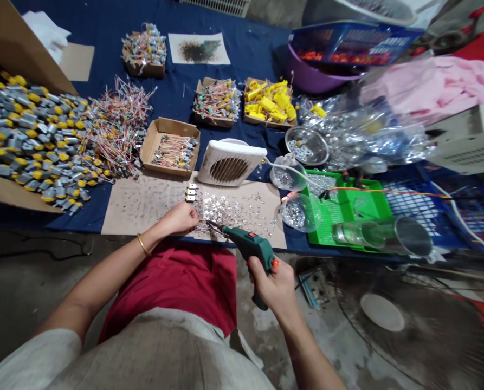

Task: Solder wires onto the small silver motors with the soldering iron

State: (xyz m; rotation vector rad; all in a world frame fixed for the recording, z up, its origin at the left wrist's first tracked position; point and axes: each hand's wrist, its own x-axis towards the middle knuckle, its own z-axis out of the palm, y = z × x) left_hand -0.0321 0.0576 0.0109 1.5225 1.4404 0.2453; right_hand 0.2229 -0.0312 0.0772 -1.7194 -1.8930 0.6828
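1. Head view: the right hand [275, 285] is wrapping fully around the grip of a green pistol-shaped soldering gun [247, 252], the forearm running up from the lower right and the wrist bending so that the thin tip is pointing left.
2. The left hand [180, 218] is resting knuckles-up on the cardboard sheet [140, 203] at the table's near edge, fingers curling shut around something small; a gold bangle [142, 244] is sitting on the wrist.
3. The gun's tip is ending just beside the left fingertips, among a scatter of small shiny parts [237, 208].
4. A few small motors [191, 193] are lying just beyond the left hand.
5. What the left fingers are pinching is hidden under the hand. The shiny parts are too small to identify.
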